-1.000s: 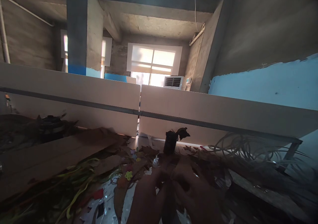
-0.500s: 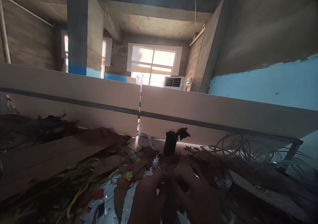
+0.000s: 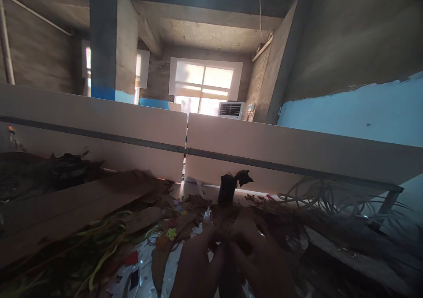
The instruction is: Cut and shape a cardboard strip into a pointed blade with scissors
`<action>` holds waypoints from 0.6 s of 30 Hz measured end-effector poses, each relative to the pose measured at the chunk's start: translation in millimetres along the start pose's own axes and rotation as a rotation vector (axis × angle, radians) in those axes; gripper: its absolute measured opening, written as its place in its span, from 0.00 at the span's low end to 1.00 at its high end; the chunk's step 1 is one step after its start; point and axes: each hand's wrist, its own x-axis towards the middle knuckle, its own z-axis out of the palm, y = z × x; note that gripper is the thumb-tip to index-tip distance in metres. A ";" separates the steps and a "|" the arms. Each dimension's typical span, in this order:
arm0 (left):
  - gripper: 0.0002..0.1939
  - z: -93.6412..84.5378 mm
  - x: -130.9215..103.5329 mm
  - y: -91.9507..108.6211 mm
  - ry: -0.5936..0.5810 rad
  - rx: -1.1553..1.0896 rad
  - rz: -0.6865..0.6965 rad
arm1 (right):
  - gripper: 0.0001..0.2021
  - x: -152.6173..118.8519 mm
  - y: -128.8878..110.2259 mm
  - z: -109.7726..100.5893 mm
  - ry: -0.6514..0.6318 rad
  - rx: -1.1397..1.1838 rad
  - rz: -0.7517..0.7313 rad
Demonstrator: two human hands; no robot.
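Note:
Low in the centre of the head view, my left hand [image 3: 196, 260] and my right hand [image 3: 261, 260] are close together. The fingers of both are bent inward and pinch at a dark, narrow item [image 3: 227, 262] between them, too dim to name. Just beyond the fingertips stands a small white bottle with a pointed tip [image 3: 207, 215]. Behind it is a dark cylinder [image 3: 227, 189] with a dark ragged piece [image 3: 244, 178] at its upper right. A yellow flower-shaped piece [image 3: 171, 233] lies to the left of my left hand.
Green and yellow strips [image 3: 102, 262] and a red scrap [image 3: 131, 258] lie at the left. Brown sheets [image 3: 99, 196] spread behind them. Pale looped strands [image 3: 310, 199] are at the right. A white partition [image 3: 280, 143] with a grey rail crosses behind the table.
My left hand's fingers have shifted very slightly. My right hand and the things around both hands look the same.

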 end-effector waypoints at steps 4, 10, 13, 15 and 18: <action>0.11 1.0 -0.2 0.2 0.005 0.003 -0.016 | 0.12 -1.3 -2.5 -1.0 -0.014 0.001 0.020; 0.10 2.7 1.5 0.1 0.030 -0.043 -0.042 | 0.09 -2.3 -3.4 -1.6 -0.015 0.005 0.014; 0.11 1.7 2.0 0.0 0.000 -0.033 -0.041 | 0.06 -1.9 -4.9 -2.7 -0.009 -0.014 0.017; 0.11 1.3 1.8 -0.8 -0.006 -0.009 -0.043 | 0.07 -1.8 -6.2 -3.4 -0.021 -0.016 0.022; 0.11 1.1 1.6 -2.2 -0.008 -0.011 -0.045 | 0.10 -1.4 -7.5 -3.6 -0.036 0.005 -0.009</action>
